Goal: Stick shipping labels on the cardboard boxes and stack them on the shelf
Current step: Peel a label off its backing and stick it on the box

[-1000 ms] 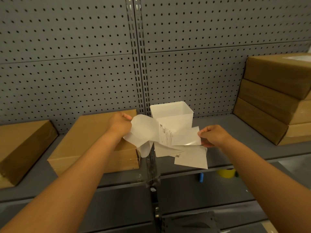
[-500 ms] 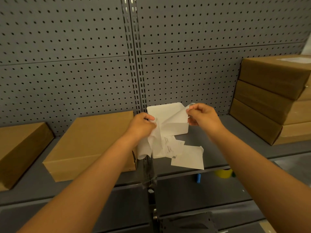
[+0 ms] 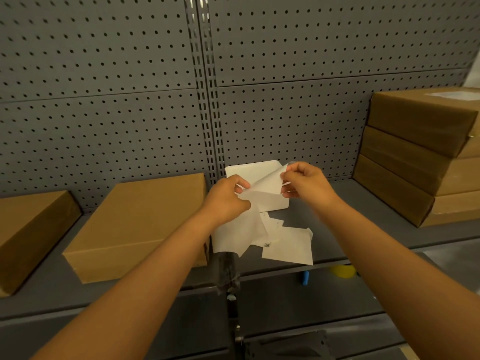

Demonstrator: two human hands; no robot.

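Both hands work a white shipping label point(image 3: 262, 189) in front of a white bin point(image 3: 254, 170) on the grey shelf point(image 3: 345, 237). My left hand point(image 3: 227, 201) grips the backing sheet point(image 3: 239, 235), which hangs down below it. My right hand point(image 3: 304, 181) pinches the label's upper right corner and holds it up. More loose label sheets point(image 3: 288, 245) lie on the shelf under the hands. A plain cardboard box point(image 3: 140, 224) lies flat just left of my left arm. Another box point(image 3: 31, 235) sits at the far left.
Three cardboard boxes point(image 3: 420, 157) stand stacked at the right, the top one bearing a white label point(image 3: 457, 95). Grey pegboard point(image 3: 285, 100) backs the shelf. On the lower shelf lie a yellow tape roll point(image 3: 341, 271) and a blue marker point(image 3: 306, 277).
My right hand rose from the shelf's front to the label's top corner by the bin, while my left hand shifted right. The label went from spread wide to peeled up between the hands.
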